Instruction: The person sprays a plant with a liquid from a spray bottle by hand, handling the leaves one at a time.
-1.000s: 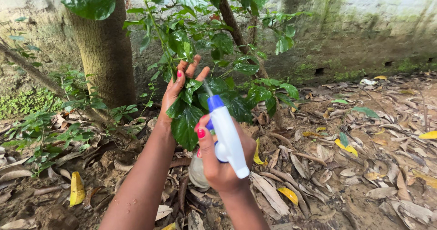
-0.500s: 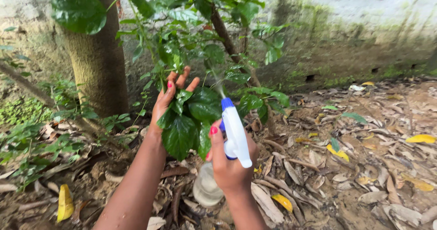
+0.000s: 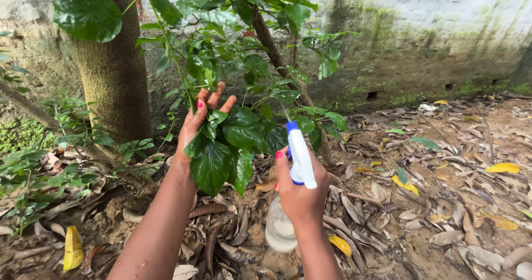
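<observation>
My right hand [image 3: 299, 194] grips a clear spray bottle [image 3: 281, 227] by its white trigger head with a blue nozzle [image 3: 300, 154], which points up toward the shrub's leaves [image 3: 233, 136]. A faint mist hangs just above the nozzle. My left hand [image 3: 195, 119] reaches under a bunch of large wet green leaves and holds them up, fingers spread among them. The shrub's slanted stem [image 3: 271, 41] rises behind the leaves.
A thick tree trunk [image 3: 113, 69] stands at the left behind the shrub. A mossy wall [image 3: 438, 41] runs along the back. Dry brown and yellow leaves [image 3: 432, 202] cover the soil on the right. Small green plants [image 3: 50, 169] grow at the left.
My right hand with the bottle has shifted right and a little down. My left hand with the leaves has dropped slightly in the view. The spray mist continues.
</observation>
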